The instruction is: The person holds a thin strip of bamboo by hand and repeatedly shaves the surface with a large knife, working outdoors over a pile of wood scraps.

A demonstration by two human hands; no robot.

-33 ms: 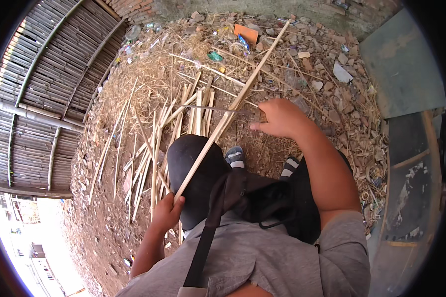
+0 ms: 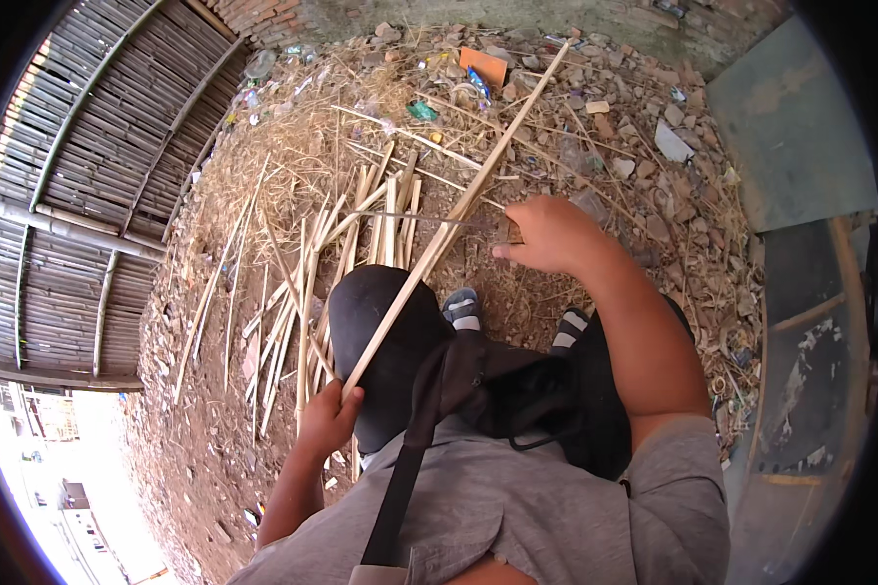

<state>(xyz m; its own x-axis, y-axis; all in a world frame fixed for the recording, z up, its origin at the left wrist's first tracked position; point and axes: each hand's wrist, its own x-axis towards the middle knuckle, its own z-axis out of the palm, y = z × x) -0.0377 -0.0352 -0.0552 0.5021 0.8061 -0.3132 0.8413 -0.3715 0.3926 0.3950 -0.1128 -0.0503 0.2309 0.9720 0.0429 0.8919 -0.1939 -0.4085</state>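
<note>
My left hand (image 2: 329, 419) is closed around the near end of a long pale bamboo strip (image 2: 397, 310). The strip slants up across my dark-clad knee (image 2: 371, 292) toward the far right, its far end over the rubble. In my right hand (image 2: 554, 234) is a knife (image 2: 439, 218) with a long, narrow dark blade; its handle is mostly hidden by the fingers. The blade lies crosswise against the strip beyond the knee and points left. Under and left of the strip, several split bamboo strips (image 2: 281, 341) lie loosely piled on the ground.
Dry straw, stones and litter cover the ground, with an orange piece (image 2: 484, 67) at the back. A bamboo-slat wall (image 2: 98, 127) stands at left, grey panels (image 2: 800, 127) at right. My sandalled feet (image 2: 463, 310) are below. A black strap (image 2: 400, 497) crosses my front.
</note>
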